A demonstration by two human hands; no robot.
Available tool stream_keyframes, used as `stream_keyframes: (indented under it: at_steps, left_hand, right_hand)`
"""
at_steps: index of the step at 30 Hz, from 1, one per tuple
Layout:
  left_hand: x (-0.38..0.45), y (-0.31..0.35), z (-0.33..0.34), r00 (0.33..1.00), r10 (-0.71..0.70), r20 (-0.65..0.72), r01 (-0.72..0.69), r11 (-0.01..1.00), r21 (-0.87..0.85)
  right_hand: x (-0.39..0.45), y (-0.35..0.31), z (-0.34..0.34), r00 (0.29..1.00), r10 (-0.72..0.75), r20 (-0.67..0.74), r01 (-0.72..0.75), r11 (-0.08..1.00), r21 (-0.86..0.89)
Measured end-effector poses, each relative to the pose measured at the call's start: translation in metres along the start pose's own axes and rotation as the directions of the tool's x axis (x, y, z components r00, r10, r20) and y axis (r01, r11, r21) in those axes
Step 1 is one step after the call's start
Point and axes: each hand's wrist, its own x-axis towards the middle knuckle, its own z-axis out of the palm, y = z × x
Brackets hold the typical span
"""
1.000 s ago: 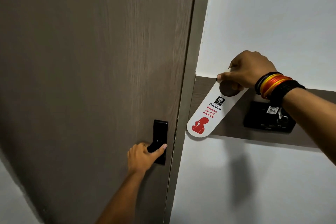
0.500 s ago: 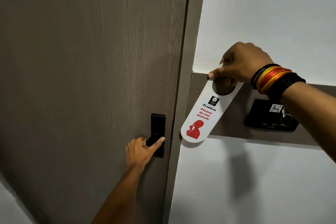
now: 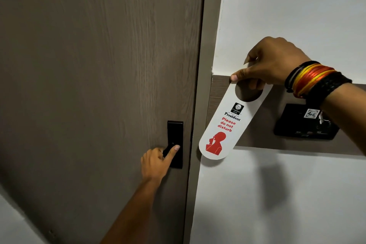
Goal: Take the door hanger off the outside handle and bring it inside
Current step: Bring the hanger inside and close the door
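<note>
Hanger, white card "Please do not disturb" door hanger [image 3: 227, 125]: light, thin, bendable; right hand [image 3: 271, 63] pinches its top rim, hole at 6 o'clock below; left hand [image 3: 156, 161] curled on black door handle [image 3: 175, 142].

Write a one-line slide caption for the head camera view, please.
Right hand holds the door hanger beside the door frame while the left hand grips the black door handle.

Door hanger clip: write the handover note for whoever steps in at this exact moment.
Right hand: pinching the top of the "Please do not disturb" door hanger, which hangs tilted in front of the wall panel.
Left hand: on the door's black handle, thumb on the lock plate.
Done: hanger is off the handle.
Left: whether the door is latched cannot be told; confirm, then put the hanger down inside.
</note>
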Motion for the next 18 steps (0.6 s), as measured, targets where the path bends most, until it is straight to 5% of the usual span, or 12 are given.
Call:
stream_keyframes:
  at_steps: [9, 18]
  left_hand:
    - [0.013, 0.000, -0.013, 0.994, 0.079, 0.069, -0.093, 0.966, 0.240]
    - [0.034, 0.019, -0.052, 0.934, 0.263, 0.244, -0.358, 0.727, 0.586]
  right_hand:
    - [0.004, 0.000, 0.005, 0.999, -0.031, -0.044, 0.028, 0.997, -0.066]
    - [-0.002, -0.003, 0.006, 0.997, -0.008, -0.074, -0.002, 0.990, -0.138]
